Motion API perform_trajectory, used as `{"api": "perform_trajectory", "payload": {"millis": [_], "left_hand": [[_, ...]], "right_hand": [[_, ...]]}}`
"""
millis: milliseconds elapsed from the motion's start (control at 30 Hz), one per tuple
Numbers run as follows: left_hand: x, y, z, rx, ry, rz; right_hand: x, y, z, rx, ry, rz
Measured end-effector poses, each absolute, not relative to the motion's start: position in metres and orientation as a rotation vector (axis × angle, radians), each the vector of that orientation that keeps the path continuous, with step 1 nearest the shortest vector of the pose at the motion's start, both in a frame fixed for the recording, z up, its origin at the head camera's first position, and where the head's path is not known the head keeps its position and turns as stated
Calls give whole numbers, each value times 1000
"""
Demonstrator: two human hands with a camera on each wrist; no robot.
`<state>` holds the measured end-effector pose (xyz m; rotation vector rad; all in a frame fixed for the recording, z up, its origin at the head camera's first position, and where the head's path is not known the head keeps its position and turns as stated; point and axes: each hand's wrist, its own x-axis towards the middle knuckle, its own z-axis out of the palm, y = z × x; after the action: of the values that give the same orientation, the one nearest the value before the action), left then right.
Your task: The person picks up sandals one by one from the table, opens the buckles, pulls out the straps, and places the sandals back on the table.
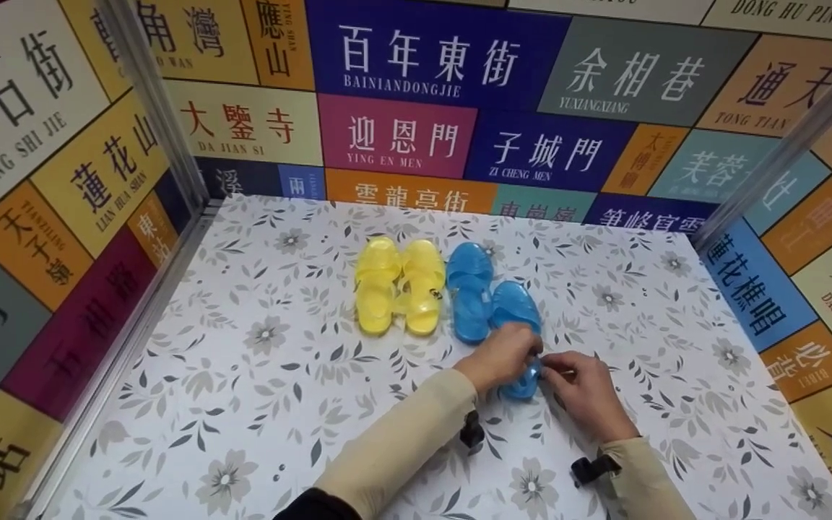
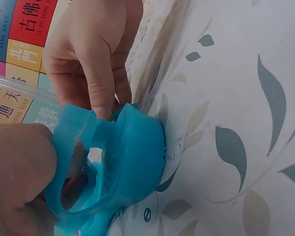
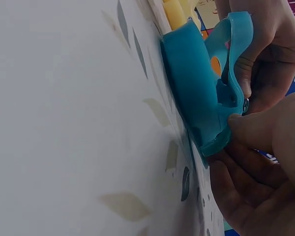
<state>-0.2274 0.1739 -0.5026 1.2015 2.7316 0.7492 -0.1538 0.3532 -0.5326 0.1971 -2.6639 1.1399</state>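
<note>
A blue jelly sandal [image 1: 516, 304] lies on the floral sheet under both hands, its ankle strap [image 2: 64, 162] raised in a loop over the heel. My left hand [image 1: 506, 354] grips that strap, some of its fingers passing inside the loop. From the other side, my right hand [image 1: 586, 393] pinches the strap's end with thumb and fingers, low beside the sandal, as the right wrist view shows. The exact fastening between the fingertips is hidden. Just left stands the matching blue sandal [image 1: 471, 314], toe pointing away from me.
A yellow pair, the left yellow sandal [image 1: 375, 303] and the right yellow sandal [image 1: 423, 289], sits left of the blue ones. Patterned sheet [image 1: 264, 404] covers the tabletop. Panels with Chinese place names [image 1: 430, 58] rise at the back and both sides.
</note>
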Motion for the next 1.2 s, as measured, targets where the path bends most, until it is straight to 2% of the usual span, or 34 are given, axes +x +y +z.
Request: {"api": "perform_trajectory", "payload": {"millis": [700,1200], "left_hand": [[-229,170,-508,1196,2707,809],[-232,166,-507,1049,2625,926]], "right_hand": [[-156,349,-527,129,-2700,1127],[-154,351,-532,68,-2730,1227]]}}
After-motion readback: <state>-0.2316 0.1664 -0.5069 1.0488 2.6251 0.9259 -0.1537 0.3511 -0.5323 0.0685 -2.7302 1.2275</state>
